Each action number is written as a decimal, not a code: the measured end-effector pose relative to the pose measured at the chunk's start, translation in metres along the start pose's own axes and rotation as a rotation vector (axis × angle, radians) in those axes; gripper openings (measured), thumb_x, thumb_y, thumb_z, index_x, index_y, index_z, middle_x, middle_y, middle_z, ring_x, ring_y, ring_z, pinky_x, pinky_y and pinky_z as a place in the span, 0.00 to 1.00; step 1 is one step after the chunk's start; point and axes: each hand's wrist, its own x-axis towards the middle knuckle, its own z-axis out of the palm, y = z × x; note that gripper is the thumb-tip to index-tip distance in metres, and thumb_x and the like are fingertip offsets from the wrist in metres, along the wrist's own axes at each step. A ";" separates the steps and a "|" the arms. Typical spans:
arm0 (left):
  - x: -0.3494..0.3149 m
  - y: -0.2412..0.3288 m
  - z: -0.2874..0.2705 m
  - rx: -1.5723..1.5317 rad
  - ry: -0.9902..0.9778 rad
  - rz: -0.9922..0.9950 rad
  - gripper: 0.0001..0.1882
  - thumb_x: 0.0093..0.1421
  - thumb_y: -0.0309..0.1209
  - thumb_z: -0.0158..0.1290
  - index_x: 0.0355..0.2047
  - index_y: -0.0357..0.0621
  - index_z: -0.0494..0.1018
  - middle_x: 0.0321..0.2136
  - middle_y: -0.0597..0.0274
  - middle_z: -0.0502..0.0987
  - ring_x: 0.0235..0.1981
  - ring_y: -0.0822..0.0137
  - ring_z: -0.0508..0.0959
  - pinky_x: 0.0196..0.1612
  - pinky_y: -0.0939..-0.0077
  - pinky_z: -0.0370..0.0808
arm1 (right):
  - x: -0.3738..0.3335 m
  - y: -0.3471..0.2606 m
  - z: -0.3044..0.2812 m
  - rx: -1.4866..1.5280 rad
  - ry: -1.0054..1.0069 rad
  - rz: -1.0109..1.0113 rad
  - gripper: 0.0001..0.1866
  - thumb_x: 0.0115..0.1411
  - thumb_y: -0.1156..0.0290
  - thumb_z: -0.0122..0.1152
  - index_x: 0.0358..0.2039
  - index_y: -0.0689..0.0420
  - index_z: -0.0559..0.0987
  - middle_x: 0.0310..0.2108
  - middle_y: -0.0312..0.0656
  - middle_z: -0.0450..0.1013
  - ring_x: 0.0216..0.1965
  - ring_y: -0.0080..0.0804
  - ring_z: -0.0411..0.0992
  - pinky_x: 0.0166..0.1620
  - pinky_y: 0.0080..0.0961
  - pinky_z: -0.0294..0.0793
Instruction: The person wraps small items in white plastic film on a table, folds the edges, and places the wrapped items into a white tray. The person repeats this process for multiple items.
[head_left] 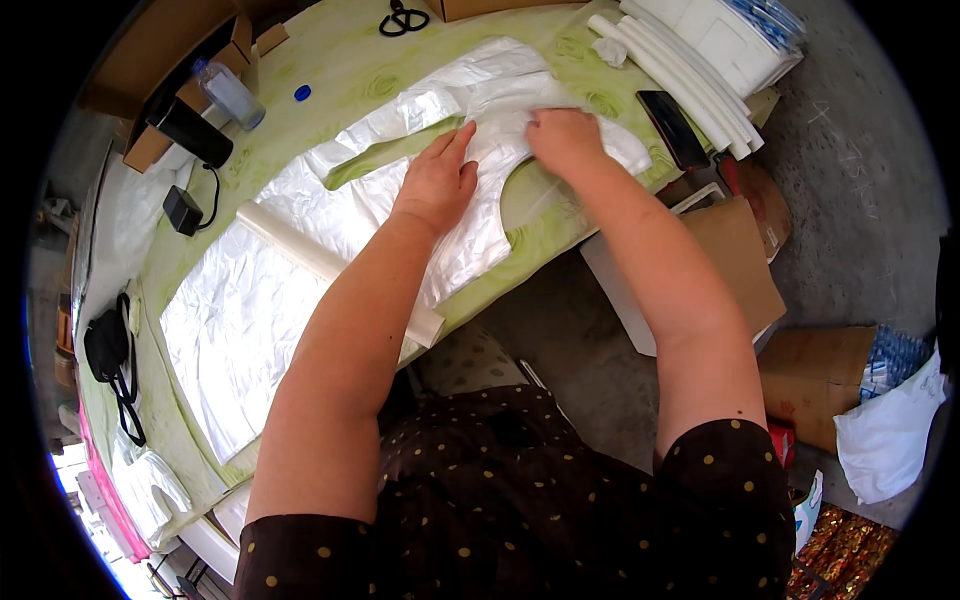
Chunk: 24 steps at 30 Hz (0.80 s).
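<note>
A thin, shiny white plastic sheet [240, 330] lies spread over the table, creased, with a long slit-like opening and a curved cut-out in its near edge. My left hand [438, 180] rests on it between these two openings, fingers stretched out. My right hand [566, 138] is further right, above the curved cut-out. Its fingers are curled closed on the plastic; the fingertips are partly hidden. A pale roll or tube [290, 242] lies across the sheet, running under my left forearm to the table's near edge.
The green patterned tablecloth [385, 85] carries black scissors [404, 18], a blue cap [302, 93], a clear bottle [230, 95], a black cylinder [192, 132] and a black adapter [184, 210]. At right are a phone [672, 130] and white rolls [680, 85]. Cardboard boxes [735, 260] stand beside the table.
</note>
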 end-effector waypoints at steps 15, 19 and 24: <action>-0.003 0.002 -0.005 0.097 -0.031 0.033 0.28 0.60 0.42 0.57 0.59 0.47 0.71 0.58 0.51 0.71 0.57 0.50 0.71 0.61 0.62 0.68 | -0.011 0.030 -0.020 0.023 -0.137 -0.009 0.17 0.62 0.62 0.50 0.47 0.50 0.81 0.48 0.41 0.78 0.51 0.42 0.74 0.56 0.45 0.66; 0.002 0.007 -0.003 0.097 -0.098 0.003 0.28 0.58 0.42 0.58 0.58 0.48 0.72 0.58 0.53 0.72 0.59 0.52 0.70 0.63 0.62 0.66 | -0.021 0.073 -0.014 -0.107 0.304 -0.074 0.15 0.56 0.68 0.57 0.44 0.52 0.81 0.45 0.44 0.77 0.48 0.48 0.72 0.52 0.42 0.70; -0.002 -0.010 0.005 0.068 0.003 0.021 0.24 0.58 0.38 0.57 0.54 0.46 0.73 0.55 0.52 0.73 0.55 0.50 0.72 0.60 0.60 0.68 | -0.062 0.008 -0.020 0.330 0.353 -0.583 0.14 0.51 0.71 0.64 0.40 0.53 0.80 0.42 0.44 0.76 0.46 0.48 0.72 0.50 0.41 0.71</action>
